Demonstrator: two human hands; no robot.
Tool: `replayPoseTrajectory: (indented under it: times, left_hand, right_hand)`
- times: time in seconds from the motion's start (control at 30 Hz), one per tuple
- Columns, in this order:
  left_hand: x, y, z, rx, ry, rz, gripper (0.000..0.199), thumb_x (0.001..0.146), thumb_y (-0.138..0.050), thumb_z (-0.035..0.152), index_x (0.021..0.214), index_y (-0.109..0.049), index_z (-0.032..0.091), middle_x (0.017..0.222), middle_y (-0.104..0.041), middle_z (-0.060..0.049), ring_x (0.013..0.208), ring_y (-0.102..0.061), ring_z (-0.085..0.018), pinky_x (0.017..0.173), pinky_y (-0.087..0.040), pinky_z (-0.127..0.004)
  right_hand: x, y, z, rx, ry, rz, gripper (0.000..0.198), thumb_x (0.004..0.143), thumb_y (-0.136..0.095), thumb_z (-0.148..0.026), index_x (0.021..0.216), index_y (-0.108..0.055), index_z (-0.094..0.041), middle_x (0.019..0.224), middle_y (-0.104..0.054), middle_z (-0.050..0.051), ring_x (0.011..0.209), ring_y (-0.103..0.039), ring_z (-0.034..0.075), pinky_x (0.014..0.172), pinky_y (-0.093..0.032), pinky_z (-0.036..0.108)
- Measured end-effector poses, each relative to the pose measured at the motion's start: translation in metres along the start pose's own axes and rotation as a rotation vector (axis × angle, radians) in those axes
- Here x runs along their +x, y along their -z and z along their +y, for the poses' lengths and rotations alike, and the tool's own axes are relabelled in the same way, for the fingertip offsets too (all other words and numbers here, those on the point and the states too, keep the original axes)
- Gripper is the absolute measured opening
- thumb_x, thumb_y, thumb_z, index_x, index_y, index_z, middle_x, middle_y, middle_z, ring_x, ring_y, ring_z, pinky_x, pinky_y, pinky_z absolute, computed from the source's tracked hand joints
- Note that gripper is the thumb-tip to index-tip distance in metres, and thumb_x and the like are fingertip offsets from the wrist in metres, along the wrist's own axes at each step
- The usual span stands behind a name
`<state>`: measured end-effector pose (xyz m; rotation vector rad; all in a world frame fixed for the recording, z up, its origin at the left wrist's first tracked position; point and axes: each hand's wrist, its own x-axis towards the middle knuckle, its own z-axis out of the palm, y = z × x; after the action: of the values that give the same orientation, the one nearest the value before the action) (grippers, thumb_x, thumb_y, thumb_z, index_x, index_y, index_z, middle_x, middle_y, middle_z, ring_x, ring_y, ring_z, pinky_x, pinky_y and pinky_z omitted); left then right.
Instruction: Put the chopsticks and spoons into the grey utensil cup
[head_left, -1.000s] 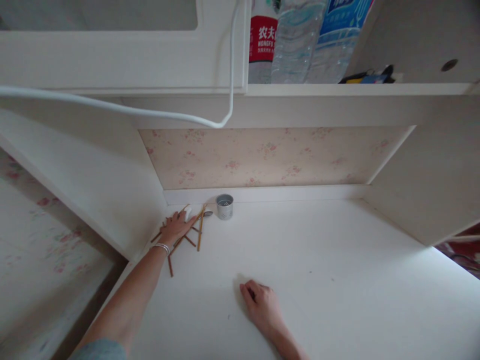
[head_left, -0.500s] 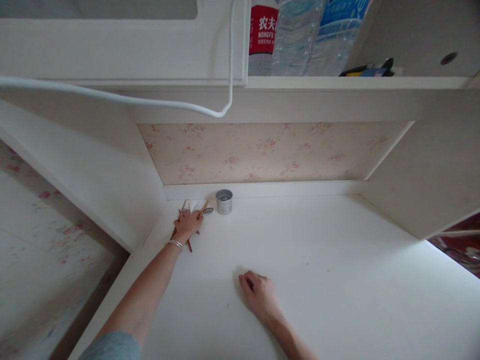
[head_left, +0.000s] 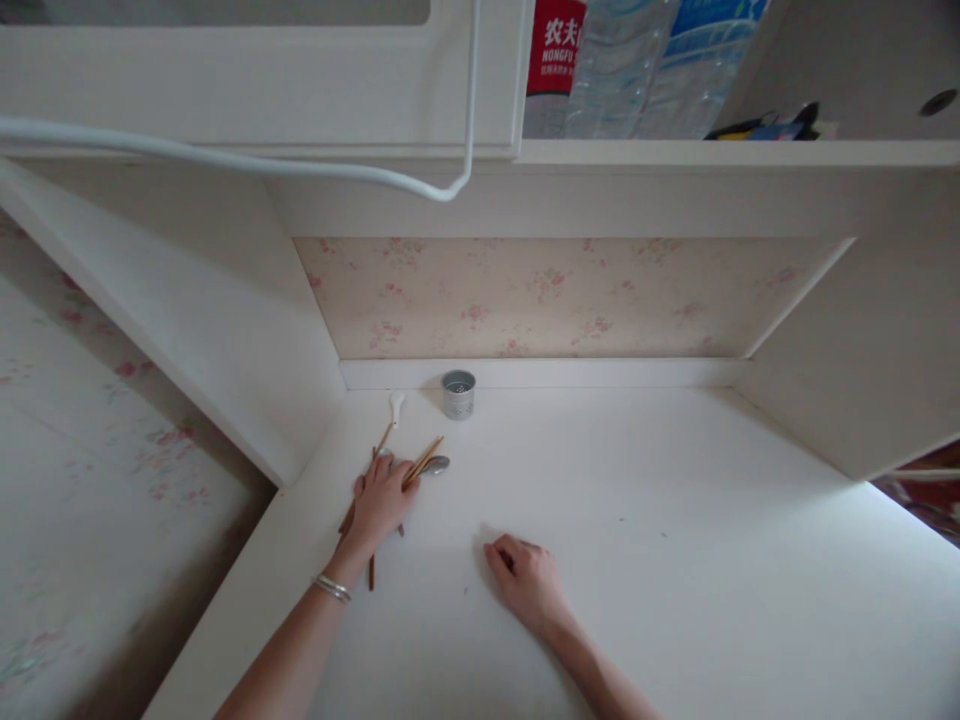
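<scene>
My left hand presses down over a loose bunch of wooden chopsticks on the white desk, its fingers curled onto them. A metal spoon sticks out on the right of that hand, its handle hidden under the fingers. Darker chopstick ends show below the palm. Just beyond the fingers lies a white spoon, apart from the hand. A grey metal cup with holes stands upright near the back wall. My right hand rests on the desk in a loose fist, with nothing visible in it.
Overhead, a white cable hangs in front of the cabinet. Plastic water bottles stand on the open shelf at upper right. White side panels flank the desk, with flowered wallpaper at the back.
My left hand has drawn the chopsticks and metal spoon nearer, away from the back wall. The white spoon now lies uncovered behind it. My right hand stays in place; the view has shifted slightly.
</scene>
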<state>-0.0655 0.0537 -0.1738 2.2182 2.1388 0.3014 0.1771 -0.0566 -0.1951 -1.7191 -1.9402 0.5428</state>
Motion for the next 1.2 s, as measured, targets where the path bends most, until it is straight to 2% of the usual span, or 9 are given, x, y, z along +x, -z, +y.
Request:
replayPoseTrajectory:
  times: [0.2,0.37,0.47,0.57,0.7,0.8,0.9,1.03,1.2]
  left_hand:
    - [-0.055,-0.008,0.002,0.036,0.016,0.034,0.035,0.089,-0.045,0.046,0.118,-0.061,0.035,0.141,-0.044,-0.011,0.138,-0.025,-0.033,0.103,-0.026,-0.056]
    - [-0.069,-0.006,0.0,-0.001,0.04,0.016,0.038,0.087,-0.047,0.051,0.119,-0.061,0.035,0.144,-0.041,-0.011,0.139,-0.023,-0.033,0.105,-0.025,-0.057]
    - [-0.056,-0.001,-0.001,-0.021,0.024,0.055,0.041,0.087,-0.045,0.057,0.116,-0.062,0.034,0.142,-0.044,-0.009,0.138,-0.026,-0.034,0.105,-0.022,-0.06]
    - [-0.024,0.005,-0.003,-0.007,-0.046,0.107,0.044,0.09,-0.039,0.055,0.116,-0.062,0.029,0.141,-0.046,-0.008,0.136,-0.03,-0.031,0.109,-0.022,-0.056]
    - [0.037,0.006,-0.006,0.024,-0.102,0.039,0.042,0.092,-0.04,0.041,0.124,-0.057,0.019,0.141,-0.047,-0.01,0.133,-0.035,-0.026,0.109,-0.028,-0.043]
    - [0.076,0.001,-0.009,0.028,-0.113,0.004,0.045,0.09,-0.043,0.037,0.128,-0.052,0.013,0.145,-0.042,-0.016,0.134,-0.035,-0.029,0.108,-0.028,-0.043]
    - [0.098,-0.005,-0.011,0.022,-0.124,-0.037,0.045,0.09,-0.043,0.033,0.125,-0.053,0.006,0.141,-0.044,-0.022,0.133,-0.038,-0.03,0.108,-0.03,-0.041]
    - [0.101,-0.009,-0.011,0.0,-0.145,-0.065,0.039,0.092,-0.039,0.027,0.118,-0.057,0.004,0.135,-0.051,-0.024,0.129,-0.046,-0.027,0.106,-0.032,-0.036]
    - [0.064,-0.004,-0.002,-0.05,-0.207,-0.068,0.038,0.095,-0.034,0.026,0.117,-0.059,0.01,0.132,-0.056,-0.019,0.124,-0.052,-0.024,0.105,-0.035,-0.036]
  right_hand:
    - [-0.004,0.003,-0.006,-0.08,0.048,-0.035,0.035,0.095,-0.041,-0.036,0.072,-0.062,-0.02,0.069,-0.067,0.002,0.064,-0.06,0.014,0.058,-0.03,0.023]
    - [-0.005,0.006,-0.011,-0.116,0.053,-0.058,0.033,0.095,-0.041,-0.035,0.075,-0.063,-0.02,0.073,-0.068,0.002,0.068,-0.061,0.014,0.059,-0.03,0.024]
    - [-0.005,0.007,-0.012,-0.125,0.058,-0.061,0.033,0.095,-0.041,-0.034,0.075,-0.063,-0.02,0.073,-0.068,0.002,0.067,-0.061,0.014,0.059,-0.03,0.024]
    - [-0.004,0.007,-0.012,-0.13,0.068,-0.06,0.033,0.096,-0.041,-0.033,0.075,-0.063,-0.02,0.074,-0.068,0.002,0.068,-0.061,0.014,0.059,-0.03,0.024]
    - [-0.001,0.006,-0.012,-0.161,0.031,-0.072,0.035,0.096,-0.041,-0.035,0.076,-0.065,-0.02,0.073,-0.07,0.002,0.065,-0.062,0.013,0.057,-0.028,0.024]
    - [0.001,0.006,-0.013,-0.185,0.008,-0.073,0.035,0.096,-0.04,-0.036,0.077,-0.065,-0.02,0.073,-0.07,0.002,0.063,-0.062,0.013,0.056,-0.027,0.025]
    - [0.003,0.007,-0.014,-0.174,0.004,-0.069,0.035,0.096,-0.04,-0.037,0.077,-0.065,-0.021,0.075,-0.071,0.002,0.065,-0.063,0.014,0.056,-0.027,0.025]
    - [0.004,0.009,-0.014,-0.131,-0.018,-0.082,0.036,0.096,-0.04,-0.036,0.077,-0.065,-0.021,0.076,-0.072,0.003,0.067,-0.064,0.015,0.058,-0.029,0.024]
    - [0.003,0.01,-0.014,-0.096,-0.047,-0.097,0.034,0.095,-0.042,-0.037,0.077,-0.066,-0.021,0.077,-0.072,0.004,0.068,-0.064,0.016,0.058,-0.03,0.024]
